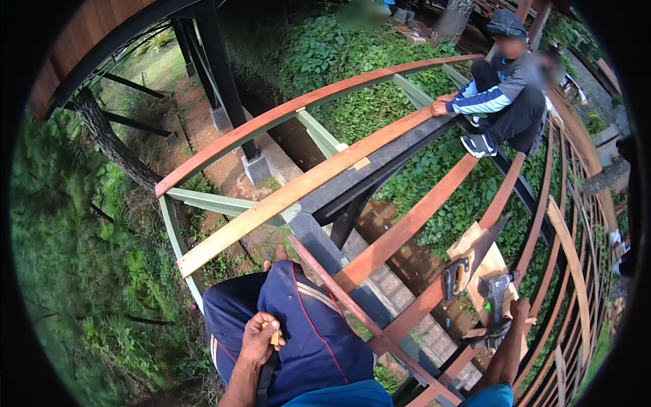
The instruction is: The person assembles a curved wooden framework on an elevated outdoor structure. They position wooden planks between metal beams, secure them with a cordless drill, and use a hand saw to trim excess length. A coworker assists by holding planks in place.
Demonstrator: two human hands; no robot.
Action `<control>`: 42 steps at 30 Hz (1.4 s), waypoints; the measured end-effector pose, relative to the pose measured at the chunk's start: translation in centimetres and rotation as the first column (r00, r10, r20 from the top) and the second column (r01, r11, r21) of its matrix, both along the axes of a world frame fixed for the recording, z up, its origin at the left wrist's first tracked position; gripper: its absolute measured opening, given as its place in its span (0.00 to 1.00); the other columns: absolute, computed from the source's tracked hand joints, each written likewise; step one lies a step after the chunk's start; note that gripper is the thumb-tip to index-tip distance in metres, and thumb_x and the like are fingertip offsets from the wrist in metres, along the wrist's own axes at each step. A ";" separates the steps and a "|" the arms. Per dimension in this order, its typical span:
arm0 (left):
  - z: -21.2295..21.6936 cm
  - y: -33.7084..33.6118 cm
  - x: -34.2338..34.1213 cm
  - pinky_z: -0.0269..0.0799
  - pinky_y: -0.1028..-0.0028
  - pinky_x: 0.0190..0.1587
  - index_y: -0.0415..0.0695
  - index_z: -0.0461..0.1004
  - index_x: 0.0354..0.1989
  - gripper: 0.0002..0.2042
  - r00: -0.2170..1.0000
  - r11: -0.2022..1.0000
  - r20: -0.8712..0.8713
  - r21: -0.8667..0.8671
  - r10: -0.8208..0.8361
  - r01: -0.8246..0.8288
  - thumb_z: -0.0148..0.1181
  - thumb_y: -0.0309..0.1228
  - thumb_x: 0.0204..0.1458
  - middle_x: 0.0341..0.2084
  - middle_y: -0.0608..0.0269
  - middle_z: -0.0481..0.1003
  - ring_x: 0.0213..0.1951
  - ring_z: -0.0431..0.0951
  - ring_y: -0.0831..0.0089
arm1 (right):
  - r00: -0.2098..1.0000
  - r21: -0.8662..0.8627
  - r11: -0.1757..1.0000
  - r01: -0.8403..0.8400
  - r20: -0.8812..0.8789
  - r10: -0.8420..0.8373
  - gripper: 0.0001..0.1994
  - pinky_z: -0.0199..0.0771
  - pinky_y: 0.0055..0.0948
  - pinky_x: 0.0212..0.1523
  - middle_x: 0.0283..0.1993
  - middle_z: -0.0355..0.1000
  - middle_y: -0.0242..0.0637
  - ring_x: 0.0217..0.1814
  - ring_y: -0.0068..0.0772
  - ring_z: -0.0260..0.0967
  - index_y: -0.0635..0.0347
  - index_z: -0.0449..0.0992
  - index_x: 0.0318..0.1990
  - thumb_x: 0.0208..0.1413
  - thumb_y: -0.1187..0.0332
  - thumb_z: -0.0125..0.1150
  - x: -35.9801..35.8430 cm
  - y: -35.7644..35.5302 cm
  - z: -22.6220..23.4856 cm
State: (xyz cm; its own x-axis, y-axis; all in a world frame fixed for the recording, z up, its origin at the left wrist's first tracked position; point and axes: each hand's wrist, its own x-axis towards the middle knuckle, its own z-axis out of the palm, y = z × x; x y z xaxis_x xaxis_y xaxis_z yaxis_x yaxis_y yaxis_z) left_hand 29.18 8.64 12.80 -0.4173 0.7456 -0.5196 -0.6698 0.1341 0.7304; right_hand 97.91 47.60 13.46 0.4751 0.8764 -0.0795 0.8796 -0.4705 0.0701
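Observation:
My left hand (261, 337) rests over my thigh. Its fingers are closed round a small light-coloured piece (274, 334) that looks like wood. My right hand (521, 310) reaches out at the lower right, beside the handle of a grey and black cordless drill (498, 292). Its fingers are mostly hidden, so whether it grips the drill is unclear. A handsaw (464, 268) with a black and wooden handle lies left of the drill, on light boards (491, 264). A long light plank (305, 193) runs from in front of my knees to a co-worker's hands (442, 105).
The co-worker (508, 88) crouches on the frame at the far right. Green metal beams (319, 132) and a curved reddish board (298, 102) form the outer edge. Reddish joists (413, 217) have open gaps between them, with ground and plants below. A black post (224, 61) stands behind.

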 end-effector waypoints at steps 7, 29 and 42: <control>1.7 4.1 0.3 0.61 0.82 0.23 0.45 0.69 0.34 0.13 0.887 0.978 -0.424 -0.011 0.183 -0.207 0.53 0.38 0.71 0.21 0.76 0.66 0.20 0.62 0.88 | 0.257 0.601 0.755 -0.262 -0.711 0.655 0.15 0.76 0.24 0.47 0.50 0.78 0.44 0.48 0.26 0.76 0.70 0.76 0.56 0.64 0.74 0.60 -32.0 -12.0 9.5; -6.7 8.8 -13.0 0.74 0.74 0.38 0.43 0.71 0.54 0.12 0.914 0.940 -0.232 0.005 0.332 -0.340 0.57 0.35 0.67 0.39 0.64 0.78 0.34 0.78 0.76 | 0.036 0.048 0.838 -0.543 -0.996 0.080 0.14 0.79 0.26 0.39 0.45 0.79 0.40 0.42 0.26 0.77 0.67 0.75 0.54 0.61 0.79 0.62 -66.9 0.9 -9.2; -7.0 11.1 -13.8 0.73 0.76 0.38 0.40 0.72 0.51 0.12 0.959 0.975 -0.185 -0.027 0.212 -0.221 0.59 0.34 0.65 0.34 0.65 0.78 0.33 0.78 0.77 | 0.081 -0.038 0.765 -0.643 -0.997 0.019 0.12 0.87 0.33 0.36 0.40 0.79 0.46 0.37 0.36 0.83 0.69 0.73 0.51 0.62 0.77 0.64 -71.5 -0.1 -11.5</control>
State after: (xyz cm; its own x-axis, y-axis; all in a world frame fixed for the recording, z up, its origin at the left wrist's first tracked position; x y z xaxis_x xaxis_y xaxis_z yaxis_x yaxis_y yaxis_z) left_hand 15.34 19.76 5.81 -0.6561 0.6037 -0.4528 -0.5444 0.0370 0.8380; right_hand 26.41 47.48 1.93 -0.5857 0.6277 -0.5129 0.4276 -0.2982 -0.8533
